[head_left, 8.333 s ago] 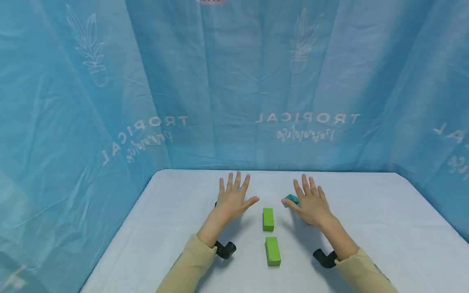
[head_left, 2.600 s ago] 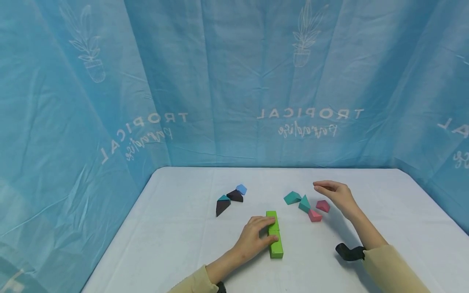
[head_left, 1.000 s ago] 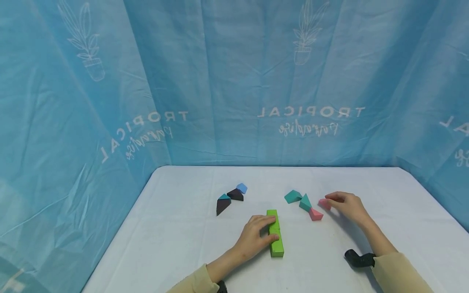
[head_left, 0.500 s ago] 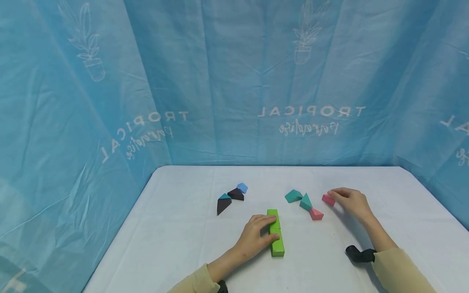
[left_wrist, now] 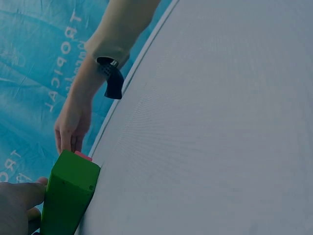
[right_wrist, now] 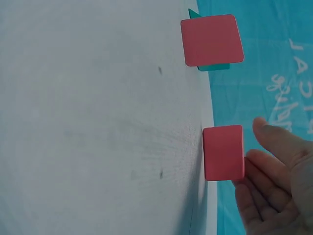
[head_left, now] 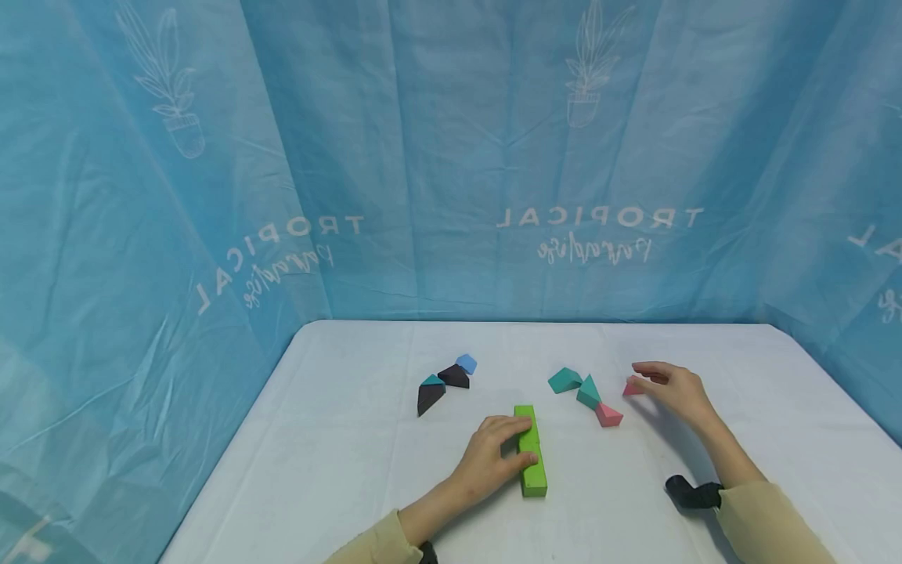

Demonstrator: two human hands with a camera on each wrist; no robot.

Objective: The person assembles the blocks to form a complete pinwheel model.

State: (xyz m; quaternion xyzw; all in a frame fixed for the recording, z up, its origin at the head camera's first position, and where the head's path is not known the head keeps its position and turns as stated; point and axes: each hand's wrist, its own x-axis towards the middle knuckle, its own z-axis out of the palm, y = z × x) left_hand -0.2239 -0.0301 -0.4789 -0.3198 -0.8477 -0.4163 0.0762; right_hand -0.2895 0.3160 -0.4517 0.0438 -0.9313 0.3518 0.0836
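Observation:
My left hand (head_left: 479, 456) curves over two green rectangular blocks that lie end to end in the middle of the table; its fingers grip the far block (head_left: 524, 410) and its thumb the near block (head_left: 534, 479). In the left wrist view, the thumb side meets the edge of a green block (left_wrist: 70, 193). My right hand (head_left: 680, 392) is at a pink block (head_left: 631, 388) on the right. Its thumb stands off the pink block (right_wrist: 223, 152) in the right wrist view, with the other fingers loosely bent close beside it.
Another pink block (head_left: 609, 416) touches a teal piece (head_left: 588, 393), and a second teal piece (head_left: 564, 380) lies beyond. Left of centre lie black blocks (head_left: 431, 399) with teal, and a blue piece (head_left: 467, 363). Blue curtain (head_left: 451, 235) surrounds the white table (head_left: 338, 439).
The two green blocks, earlier apart, are now joined under the left hand. The right hand took the pink block, turned it and shifted it slightly right; its fingers have now spread from it.

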